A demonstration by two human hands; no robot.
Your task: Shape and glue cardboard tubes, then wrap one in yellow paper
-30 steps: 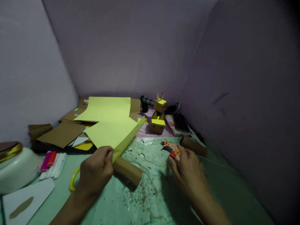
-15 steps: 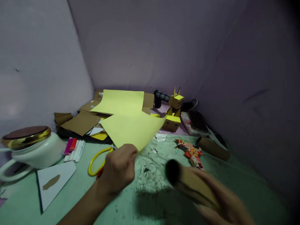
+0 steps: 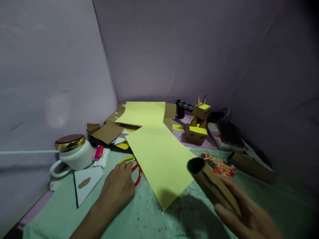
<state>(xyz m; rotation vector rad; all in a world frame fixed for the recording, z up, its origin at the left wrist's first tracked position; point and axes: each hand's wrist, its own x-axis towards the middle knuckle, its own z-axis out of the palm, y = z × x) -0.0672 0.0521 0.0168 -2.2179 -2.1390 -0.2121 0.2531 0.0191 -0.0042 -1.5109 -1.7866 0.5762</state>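
My right hand grips a brown cardboard tube and holds it off the green mat, its open end pointing up and left. A yellow paper sheet lies flat on the mat just left of the tube. My left hand rests on the mat at the sheet's left edge, fingers on the yellow and red scissors, gripping nothing. A patterned red paper piece lies behind the tube.
A second cardboard tube lies at the right. A white jar with gold lid, markers and a white card sit left. Cardboard scraps, another yellow sheet and yellow box figures crowd the back corner.
My right hand picked the cardboard tube off the mat and raised it. My left hand let go of the yellow sheet, which now lies flat, and came down by the scissors. The view shifted left.
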